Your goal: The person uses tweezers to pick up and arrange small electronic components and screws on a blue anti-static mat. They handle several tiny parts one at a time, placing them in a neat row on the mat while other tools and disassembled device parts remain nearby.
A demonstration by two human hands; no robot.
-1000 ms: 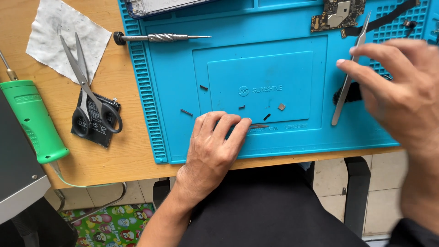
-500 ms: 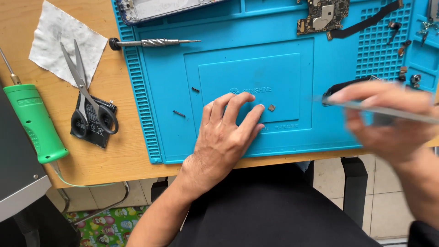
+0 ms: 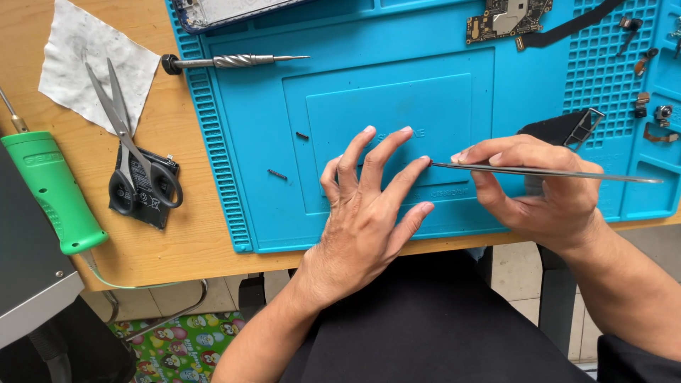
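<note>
— Head view: where are my hands?
— My left hand lies spread on the blue mat; my right hand pinches the tweezers, tip touching my left fingertip.

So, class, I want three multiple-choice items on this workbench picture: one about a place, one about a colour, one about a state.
1. Where do the scissors lie?
A. on the blue mat
B. on the wooden table, left of the mat
C. in the left hand

2. What colour is the soldering iron handle?
A. green
B. red
C. black

3. What is the right hand doing?
A. resting empty
B. holding a screwdriver
C. holding tweezers

Answers:
1 B: the scissors rest on the wooden table across a small black part, off the repair mat.
2 A: the handle is bright green.
3 C: the thin metal tweezers are pinched in its fingers, tip by the left hand.
</note>
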